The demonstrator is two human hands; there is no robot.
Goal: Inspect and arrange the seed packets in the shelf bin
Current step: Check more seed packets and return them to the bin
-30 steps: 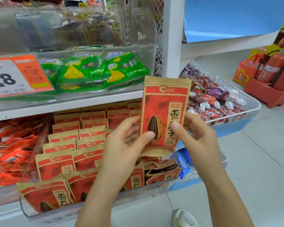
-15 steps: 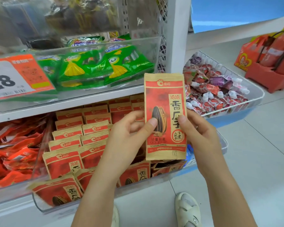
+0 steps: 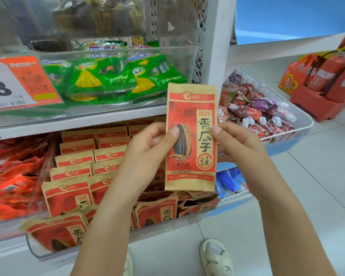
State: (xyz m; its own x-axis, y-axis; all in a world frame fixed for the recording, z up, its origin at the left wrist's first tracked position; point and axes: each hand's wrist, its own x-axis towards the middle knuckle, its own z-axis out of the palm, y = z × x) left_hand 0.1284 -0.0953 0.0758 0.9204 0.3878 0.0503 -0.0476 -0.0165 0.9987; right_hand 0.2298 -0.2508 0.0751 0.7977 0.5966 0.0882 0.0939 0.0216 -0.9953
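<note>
Over the last second the seed packet has been lifting slightly and squaring up, so it is now standing upright and facing the camera with its printed front fully readable; that suggests the inspection step is under way and the packet has not yet gone back to its place. The left hand is pinching the packet's left edge, thumb across the sunflower-seed picture, while the right hand is gripping the right edge, thumb on the front. The packet is hanging in the air above the front right part of the clear shelf bin. In that bin, matching red-and-tan packets are standing in fairly neat rows at the back and left, while those at the front and right are slumping and lying flat, so arranging is probably still needed there. The bin above is holding green snack packets behind an orange price tag. To the right, a white wire basket is holding small red and purple pouches.
</note>
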